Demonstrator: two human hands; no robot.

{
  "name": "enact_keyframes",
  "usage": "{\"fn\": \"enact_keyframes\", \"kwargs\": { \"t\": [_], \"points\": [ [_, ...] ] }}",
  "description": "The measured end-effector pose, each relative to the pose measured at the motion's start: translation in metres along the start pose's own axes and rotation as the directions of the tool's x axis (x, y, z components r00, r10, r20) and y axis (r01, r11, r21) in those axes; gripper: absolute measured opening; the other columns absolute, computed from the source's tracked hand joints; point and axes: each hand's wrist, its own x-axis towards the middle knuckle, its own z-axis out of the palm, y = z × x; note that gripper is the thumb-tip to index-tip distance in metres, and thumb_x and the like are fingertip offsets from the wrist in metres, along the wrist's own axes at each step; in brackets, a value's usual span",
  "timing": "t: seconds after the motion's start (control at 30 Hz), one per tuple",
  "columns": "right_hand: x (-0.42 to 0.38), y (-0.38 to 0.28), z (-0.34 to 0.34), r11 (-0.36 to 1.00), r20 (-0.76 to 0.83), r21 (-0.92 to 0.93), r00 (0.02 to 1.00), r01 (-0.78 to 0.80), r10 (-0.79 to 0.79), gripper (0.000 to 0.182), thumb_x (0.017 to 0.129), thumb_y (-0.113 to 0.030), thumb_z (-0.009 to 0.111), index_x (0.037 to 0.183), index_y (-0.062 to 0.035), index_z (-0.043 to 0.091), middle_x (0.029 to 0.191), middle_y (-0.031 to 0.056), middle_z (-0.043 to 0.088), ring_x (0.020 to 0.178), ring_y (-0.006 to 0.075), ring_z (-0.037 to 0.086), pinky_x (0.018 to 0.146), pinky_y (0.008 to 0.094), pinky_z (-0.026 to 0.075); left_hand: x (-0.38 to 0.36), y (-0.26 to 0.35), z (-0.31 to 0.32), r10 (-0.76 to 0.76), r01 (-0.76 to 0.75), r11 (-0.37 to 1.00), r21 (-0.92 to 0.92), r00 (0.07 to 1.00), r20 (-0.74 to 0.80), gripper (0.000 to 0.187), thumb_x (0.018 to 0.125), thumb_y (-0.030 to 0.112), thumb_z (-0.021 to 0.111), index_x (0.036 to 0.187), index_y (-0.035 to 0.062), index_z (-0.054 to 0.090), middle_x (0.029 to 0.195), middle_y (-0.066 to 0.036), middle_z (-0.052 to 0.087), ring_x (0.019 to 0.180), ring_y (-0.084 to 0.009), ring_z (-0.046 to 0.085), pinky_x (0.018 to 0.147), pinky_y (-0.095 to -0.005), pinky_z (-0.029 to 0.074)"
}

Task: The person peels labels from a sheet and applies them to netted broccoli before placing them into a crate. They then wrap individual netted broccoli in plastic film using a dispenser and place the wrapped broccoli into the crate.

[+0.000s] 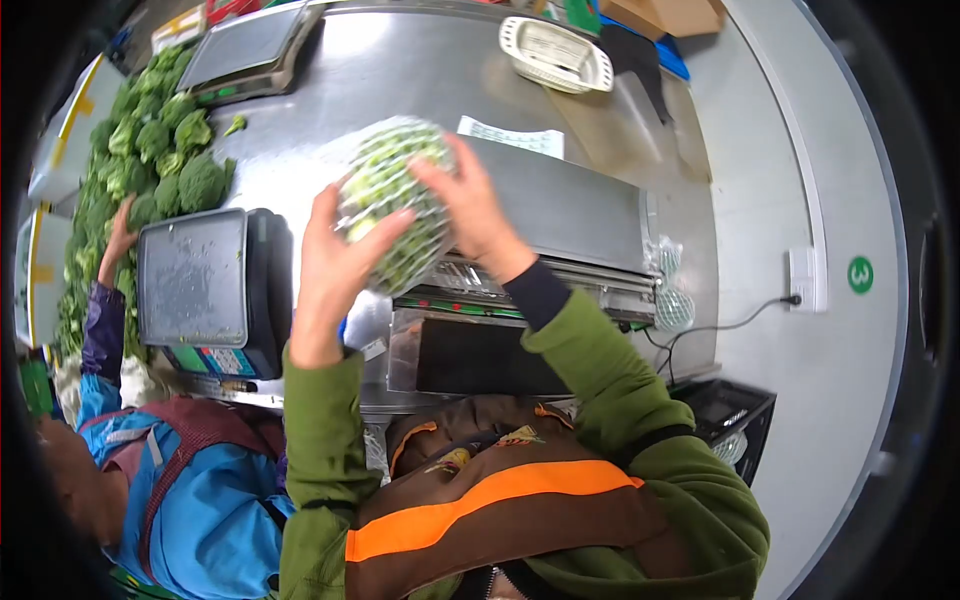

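Observation:
A round, pale green vegetable head [388, 165] in a white foam net is held up above the metal worktop; its exact kind is hard to make out. My left hand [335, 250] grips it from the left and below, thumb across the front. On the other side my right hand [475, 205] clasps it, fingers and thumb pressed on the net. Beneath and to the right of my hands stands a wrapping machine [565, 210] with a flat metal top. Behind it lies a white foam net piece [512, 137].
On the left, a co-worker's hand [120, 240] touches a heap of broccoli [150, 140]. A weighing scale [195, 280] stands nearby, another scale [245, 45] farther back. A white basket [555, 58] sits at the back. At right are foam nets [673, 308], a cable [740, 322] and a black crate [728, 405].

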Motion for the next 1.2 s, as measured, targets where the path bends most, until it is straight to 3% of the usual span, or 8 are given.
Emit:
{"fn": "enact_keyframes", "kwargs": {
  "t": [0.27,0.4,0.5,0.63,0.77,0.9,1.13,1.2],
  "points": [
    [-0.003,-0.065,-0.190,0.945,-0.063,-0.013,0.943,-0.327,0.326,0.049,0.097,-0.038,0.059,0.124,0.0018,0.055,0.120,0.0129,0.064,0.104,0.0200,0.065,0.085,0.0325,0.053,0.056,-0.045,0.176,-0.166,0.128,0.983,0.129,0.920,0.356,0.075,0.079,0.045,0.076,0.121,-0.0132,0.055,0.103,-0.021,0.068,0.095,-0.0249,0.066,0.086,-0.0356,0.052],
    [-0.015,-0.045,-0.224,0.654,-0.313,-0.682,0.939,-0.327,0.142,0.091,0.090,-0.070,0.049,0.138,0.0070,0.046,0.128,0.0241,0.060,0.118,0.0303,0.057,0.103,0.0409,0.042,0.054,-0.064,0.176,-0.232,0.207,0.957,0.204,0.967,0.107,0.078,0.082,0.055,0.070,0.121,-0.0115,0.057,0.103,-0.022,0.068,0.097,-0.0240,0.065,0.081,-0.0354,0.052],
    [-0.072,-0.074,-0.242,0.705,-0.376,-0.668,0.926,-0.237,-0.045,0.070,0.091,-0.058,0.058,0.124,0.0044,0.058,0.115,0.0215,0.066,0.104,0.0284,0.065,0.088,0.0354,0.050,0.039,-0.054,0.108,0.001,-0.006,0.961,0.276,1.000,0.017,0.049,0.086,0.039,0.072,0.111,-0.0025,0.066,0.102,-0.015,0.068,0.094,-0.0215,0.065,0.079,-0.0339,0.052],
    [-0.173,-0.086,-0.285,-0.008,-0.101,-0.995,0.987,-0.103,-0.122,0.022,0.076,-0.020,0.076,0.092,-0.0104,0.063,0.085,0.0056,0.060,0.082,0.0265,0.060,0.072,0.0389,0.050,0.004,-0.068,0.012,0.111,-0.352,0.503,0.790,0.932,0.345,0.016,0.079,0.014,0.075,0.093,0.0081,0.072,0.087,-0.006,0.065,0.088,-0.0227,0.062,0.077,-0.0340,0.051],
    [-0.180,-0.067,-0.281,-0.086,0.290,-0.957,0.939,0.279,-0.186,0.019,0.073,-0.013,0.074,0.090,-0.0137,0.065,0.087,0.0019,0.057,0.086,0.0244,0.057,0.070,0.0376,0.049,-0.002,-0.072,0.017,0.264,-0.707,0.365,0.606,0.702,0.661,0.014,0.076,0.009,0.073,0.090,0.0107,0.073,0.082,-0.004,0.062,0.080,-0.0250,0.059,0.071,-0.0365,0.051],
    [-0.165,-0.045,-0.265,-0.088,0.492,-0.870,0.841,0.485,-0.225,0.015,0.074,-0.013,0.074,0.087,-0.0108,0.066,0.087,0.0021,0.058,0.084,0.0251,0.056,0.071,0.0366,0.049,0.017,-0.074,0.027,0.293,-0.884,0.297,0.362,0.445,0.846,0.012,0.077,0.006,0.071,0.089,0.0085,0.071,0.088,-0.003,0.062,0.080,-0.0256,0.057,0.071,-0.0356,0.050],
    [-0.205,-0.122,-0.221,0.504,0.084,-0.863,0.980,-0.019,0.181,0.010,0.091,-0.012,0.063,0.093,-0.0020,0.062,0.082,0.0093,0.065,0.080,0.0227,0.064,0.069,0.0343,0.048,-0.029,-0.011,0.012,-0.047,-0.405,0.768,0.497,0.738,0.674,0.007,0.091,0.004,0.063,0.097,0.0008,0.062,0.091,-0.013,0.066,0.090,-0.0242,0.065,0.086,-0.0348,0.049],
    [-0.191,-0.177,-0.209,0.610,0.375,-0.758,0.920,0.231,0.117,0.010,0.092,-0.012,0.063,0.093,-0.0019,0.062,0.077,0.0092,0.065,0.073,0.0184,0.064,0.068,0.0322,0.049,-0.016,0.040,0.002,-0.038,-0.335,0.873,0.354,0.678,0.734,0.005,0.089,0.003,0.063,0.093,0.0002,0.065,0.088,-0.010,0.069,0.087,-0.0193,0.066,0.084,-0.0337,0.050]
  ]
}}
